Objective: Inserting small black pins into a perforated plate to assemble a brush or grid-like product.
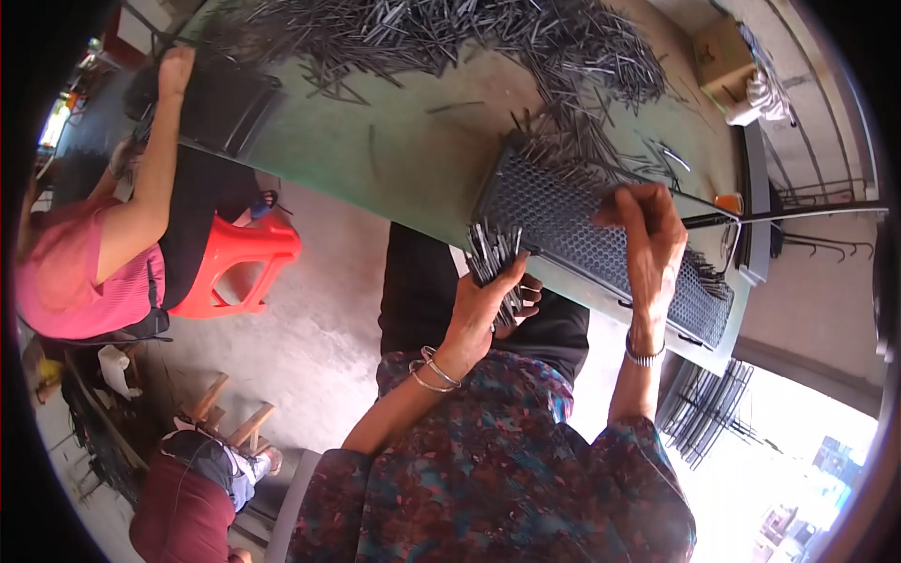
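Observation:
A bundle of thin dark sticks (495,251) is gripped in my left hand (481,310), just off the near edge of the table. My right hand (650,230) hovers over a dark tray with a honeycomb of small holes (568,220). Its thumb and fingers are pinched together; whatever they hold is too small to make out. Dark sticks (554,150) jut up along the tray's far left side, and another cluster (709,275) stands at its right end.
A large heap of loose dark sticks (441,38) covers the far part of the green table (366,188). Metal rods (798,218) stick out at right. On the left, a person in pink (84,272) works near a red stool (249,258). A cardboard box (725,64) stands far right.

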A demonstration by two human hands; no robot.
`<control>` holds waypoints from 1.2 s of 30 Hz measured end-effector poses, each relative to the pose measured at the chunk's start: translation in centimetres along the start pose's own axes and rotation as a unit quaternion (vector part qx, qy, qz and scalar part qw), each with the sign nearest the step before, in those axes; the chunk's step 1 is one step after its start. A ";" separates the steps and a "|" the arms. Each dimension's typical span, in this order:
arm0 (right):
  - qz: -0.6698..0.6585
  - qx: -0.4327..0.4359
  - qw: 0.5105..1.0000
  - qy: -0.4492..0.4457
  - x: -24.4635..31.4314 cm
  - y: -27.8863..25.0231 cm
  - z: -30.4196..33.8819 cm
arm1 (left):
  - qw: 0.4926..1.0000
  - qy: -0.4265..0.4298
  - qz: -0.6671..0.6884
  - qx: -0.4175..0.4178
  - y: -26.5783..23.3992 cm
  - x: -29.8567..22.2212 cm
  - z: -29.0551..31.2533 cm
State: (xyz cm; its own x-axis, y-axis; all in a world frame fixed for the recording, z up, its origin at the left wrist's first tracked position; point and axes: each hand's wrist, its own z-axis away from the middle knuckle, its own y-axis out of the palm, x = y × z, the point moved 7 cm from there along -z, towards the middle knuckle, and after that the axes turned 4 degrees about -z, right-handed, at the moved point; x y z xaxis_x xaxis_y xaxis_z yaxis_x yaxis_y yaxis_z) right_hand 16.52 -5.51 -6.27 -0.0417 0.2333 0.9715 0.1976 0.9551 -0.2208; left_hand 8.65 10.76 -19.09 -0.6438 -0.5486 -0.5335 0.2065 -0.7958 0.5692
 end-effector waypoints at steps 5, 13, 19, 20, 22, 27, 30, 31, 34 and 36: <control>-0.005 -0.022 0.997 -0.077 -2.9 0.8 -1.8 | 1.000 -0.003 0.001 -0.003 0.8 1.8 -0.5; -0.007 0.004 0.998 -0.066 -4.8 4.5 -3.8 | 1.000 0.017 -0.012 0.008 -0.4 1.2 -0.5; 0.094 0.029 0.992 -0.084 -4.1 5.4 -4.6 | 0.998 0.055 -0.011 0.014 -0.4 0.0 -0.8; 0.095 0.029 0.992 -0.083 -4.2 5.4 -4.6 | 0.997 0.074 -0.008 0.007 -0.4 -0.1 -0.8; 0.077 0.035 0.993 -0.085 -4.5 5.4 -4.5 | 0.998 0.061 -0.010 0.010 -0.6 0.1 -0.6; 0.199 0.035 0.968 -0.150 -4.1 6.0 -4.1 | 0.999 0.038 -0.006 -0.015 -1.1 0.4 -0.4; 0.289 0.009 0.932 -0.216 -3.3 6.2 -4.1 | 0.999 0.045 0.003 -0.008 -1.1 0.4 -0.6; 0.319 0.000 0.918 -0.237 -3.1 6.2 -4.1 | 0.999 0.044 0.010 -0.005 -1.0 0.4 -0.9; 0.340 -0.006 0.908 -0.246 -2.8 6.2 -4.7 | 0.998 0.039 0.027 0.031 -0.5 -0.5 -1.1; 0.326 0.005 0.910 -0.255 -2.7 6.7 -5.2 | 0.994 0.107 -0.003 -0.003 -0.1 -1.7 -0.5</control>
State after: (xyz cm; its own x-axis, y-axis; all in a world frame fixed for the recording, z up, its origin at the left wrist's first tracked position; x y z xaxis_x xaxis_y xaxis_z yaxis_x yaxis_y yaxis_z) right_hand 23.08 -0.68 -9.97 -0.3684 0.8034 0.4679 0.3338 0.5840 -0.7400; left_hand 10.07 11.66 -18.53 -0.4735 -0.5855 -0.6580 0.2086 -0.8004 0.5620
